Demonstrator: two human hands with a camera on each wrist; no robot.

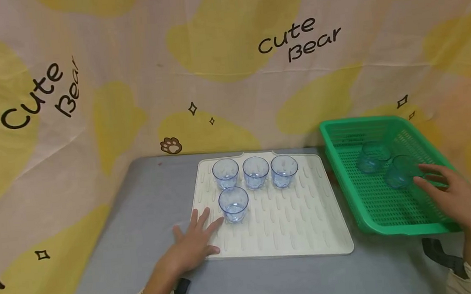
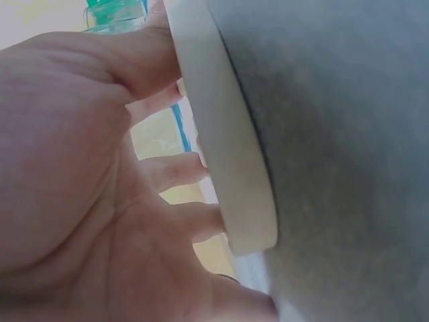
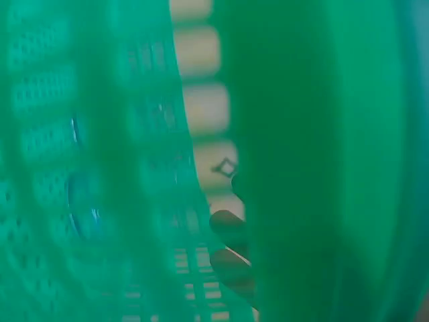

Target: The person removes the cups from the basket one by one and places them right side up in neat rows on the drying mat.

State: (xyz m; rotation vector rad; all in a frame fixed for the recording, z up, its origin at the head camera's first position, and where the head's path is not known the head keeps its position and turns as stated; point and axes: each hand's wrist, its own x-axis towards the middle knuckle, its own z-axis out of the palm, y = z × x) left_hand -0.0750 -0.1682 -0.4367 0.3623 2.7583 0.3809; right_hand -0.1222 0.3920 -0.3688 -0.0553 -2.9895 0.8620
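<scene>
Green plastic basket at the bench's right holds two glasses; the right grip, thumb and fingers parted, is at the nearer one, contact unclear. Four bluish tumblers stand on the white tray, the left grip spread at its near left.

black "cute bear" lettering stands twice on the patterned cloth, with a paw print and outlined stars.

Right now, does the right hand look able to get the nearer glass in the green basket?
Probably yes: the right hand is over the open-topped green basket, very close to the nearer glass, and nothing visible blocks the way.
</scene>
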